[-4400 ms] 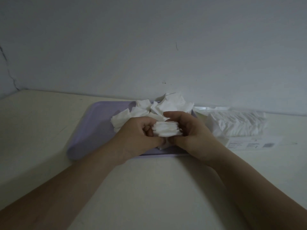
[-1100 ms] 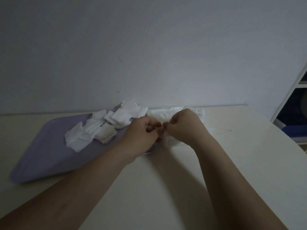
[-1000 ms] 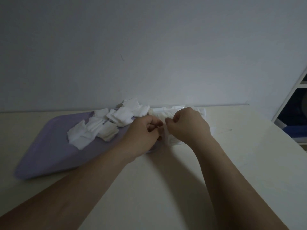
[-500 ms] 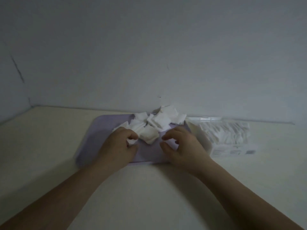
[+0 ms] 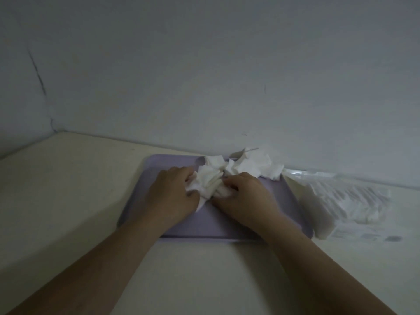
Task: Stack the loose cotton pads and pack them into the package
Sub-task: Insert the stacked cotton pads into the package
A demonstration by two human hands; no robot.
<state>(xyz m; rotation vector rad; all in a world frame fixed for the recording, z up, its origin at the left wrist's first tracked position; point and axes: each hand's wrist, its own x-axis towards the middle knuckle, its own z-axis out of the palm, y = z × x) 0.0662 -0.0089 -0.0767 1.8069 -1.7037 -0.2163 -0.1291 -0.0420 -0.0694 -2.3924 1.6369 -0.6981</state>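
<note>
Here, both hands close their grip on one bunch of cotton pads [image 5: 208, 186]. The left hand [image 5: 171, 197] curls its fingers round the bunch from the left, and the right hand [image 5: 246, 200] pinches into it from the right, so the two hands nearly meet. The bunch is low over the middle of the lavender tray [image 5: 227, 223]; whether it touches the tray I cannot tell. Behind the hands, other loose pads [image 5: 253, 167] lie heaped at the tray's far edge, close to the wall [image 5: 204, 64]. Just beside the tray on the right, the clear package [image 5: 350, 200] lies on the pale tabletop [image 5: 68, 183] with white pads inside.
</note>
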